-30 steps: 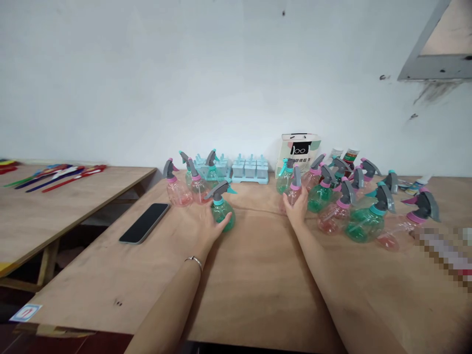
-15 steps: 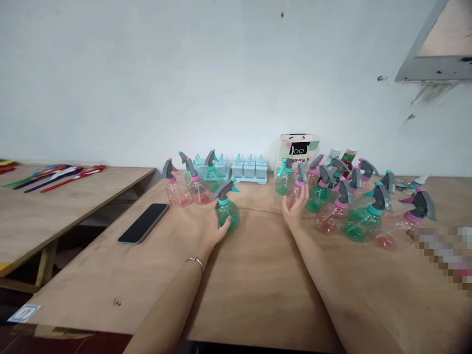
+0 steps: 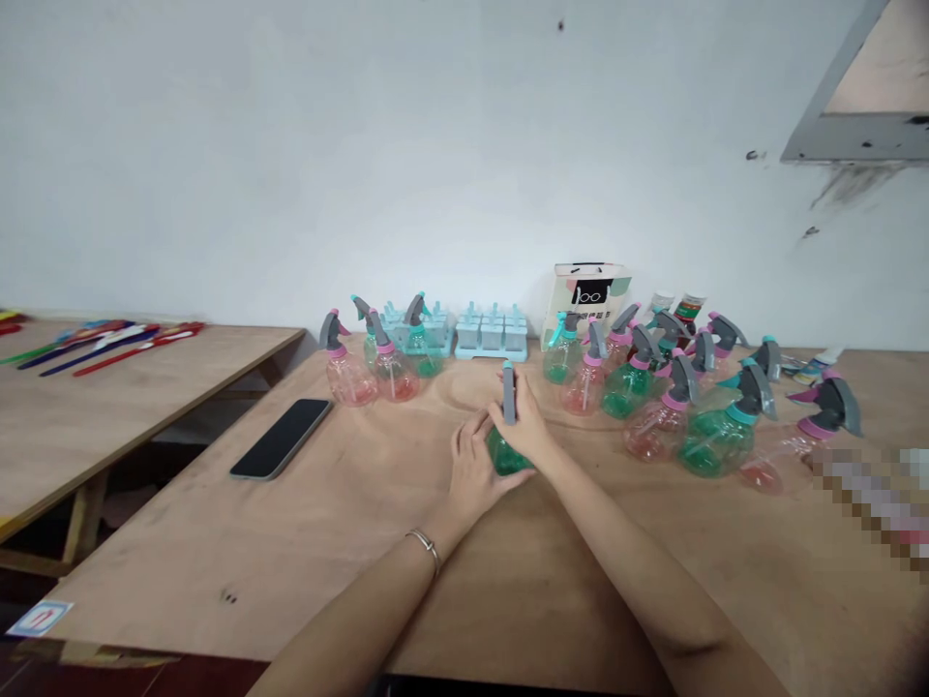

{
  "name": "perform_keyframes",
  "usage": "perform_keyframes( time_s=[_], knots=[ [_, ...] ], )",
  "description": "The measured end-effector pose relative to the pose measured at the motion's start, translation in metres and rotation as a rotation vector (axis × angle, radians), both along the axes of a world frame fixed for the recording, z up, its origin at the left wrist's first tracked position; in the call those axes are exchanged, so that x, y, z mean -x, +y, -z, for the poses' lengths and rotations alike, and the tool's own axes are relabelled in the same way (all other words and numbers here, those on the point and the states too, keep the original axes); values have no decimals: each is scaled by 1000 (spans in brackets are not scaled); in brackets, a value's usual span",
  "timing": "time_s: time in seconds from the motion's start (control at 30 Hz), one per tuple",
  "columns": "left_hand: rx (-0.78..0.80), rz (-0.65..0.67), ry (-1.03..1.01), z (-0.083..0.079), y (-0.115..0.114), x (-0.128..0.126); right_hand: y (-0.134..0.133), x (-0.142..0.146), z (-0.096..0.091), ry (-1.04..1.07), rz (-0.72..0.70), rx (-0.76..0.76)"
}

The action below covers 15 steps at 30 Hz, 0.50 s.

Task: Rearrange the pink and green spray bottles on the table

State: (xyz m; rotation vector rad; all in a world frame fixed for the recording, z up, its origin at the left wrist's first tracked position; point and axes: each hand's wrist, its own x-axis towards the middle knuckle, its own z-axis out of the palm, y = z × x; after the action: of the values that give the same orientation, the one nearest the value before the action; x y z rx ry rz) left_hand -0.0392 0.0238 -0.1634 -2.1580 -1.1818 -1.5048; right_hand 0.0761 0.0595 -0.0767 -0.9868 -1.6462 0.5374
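A green spray bottle [image 3: 506,455] with a grey trigger head stands upright on the wooden table in front of me. Curled around the lower left of its body is my left hand [image 3: 475,465], with a bracelet on the wrist. My right hand [image 3: 524,418] grips the head and neck from the right, fingers partly hidden behind it. To the right stands a pink spray bottle [image 3: 581,387] among several other pink and green ones. Further left, another pink spray bottle [image 3: 396,376] stands in a smaller group.
A black phone [image 3: 282,439] lies on the left. At the back are pale blue popsicle molds [image 3: 492,334] and a printed carton [image 3: 584,295] near the wall. Coloured strips [image 3: 116,339] lie on a second table [image 3: 145,407] across a gap.
My left hand has brought the green spray bottle to the right, toward the middle. My right hand has left the pink bottle and taken hold of the green one's head.
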Motion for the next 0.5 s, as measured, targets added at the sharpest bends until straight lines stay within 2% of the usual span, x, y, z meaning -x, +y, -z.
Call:
perform_keyframes(
  time_s=[0.1,0.17,0.27,0.33,0.4,0.5],
  knots=[
    [-21,160,-35,-3,1,11,4,-11,-11,174,-62,132],
    [20,154,-128,-4,9,29,5,-19,-22,341,-199,291],
    [76,-29,-328,-8,28,67,1,-34,-40,543,-529,490],
    [64,-114,-413,-15,42,95,-4,-43,-51,597,-679,522],
    [44,-252,-561,-22,55,123,-7,-48,-59,614,-733,502],
    [38,-409,-735,-24,71,161,-6,-49,-63,623,-713,463]
  ],
)
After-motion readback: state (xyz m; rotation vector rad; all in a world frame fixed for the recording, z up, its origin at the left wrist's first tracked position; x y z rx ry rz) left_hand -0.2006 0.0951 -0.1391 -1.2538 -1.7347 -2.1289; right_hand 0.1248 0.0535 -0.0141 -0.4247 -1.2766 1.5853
